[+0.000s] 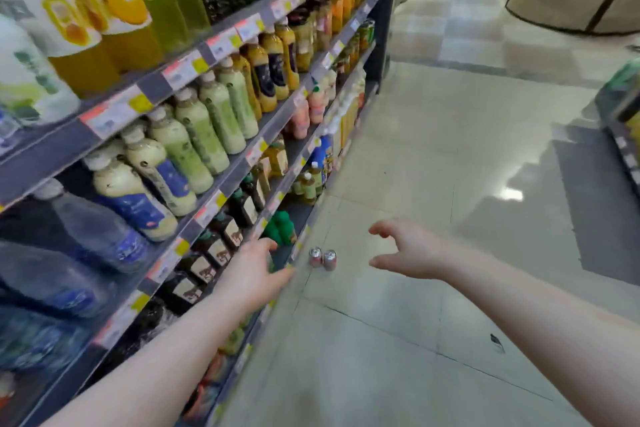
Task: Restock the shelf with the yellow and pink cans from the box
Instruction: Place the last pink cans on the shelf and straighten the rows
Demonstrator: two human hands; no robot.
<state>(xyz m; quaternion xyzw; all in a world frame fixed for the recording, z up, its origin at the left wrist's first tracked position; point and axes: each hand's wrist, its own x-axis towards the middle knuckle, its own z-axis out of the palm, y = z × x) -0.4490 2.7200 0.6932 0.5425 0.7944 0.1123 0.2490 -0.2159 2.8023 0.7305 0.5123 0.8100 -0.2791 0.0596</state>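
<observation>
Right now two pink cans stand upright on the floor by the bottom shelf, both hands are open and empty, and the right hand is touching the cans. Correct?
Not quite. In the head view the right hand hovers apart from the pink cans, not touching them. The rest holds: left hand open too.

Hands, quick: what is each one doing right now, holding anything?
Left hand: open and empty, fingers by the bottom shelf edge.
Right hand: open and empty, spread above the two pink cans on the floor.

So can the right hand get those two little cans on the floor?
Probably yes. The right hand is open and empty, the two cans stand on bare floor, and nothing lies between them.
</observation>
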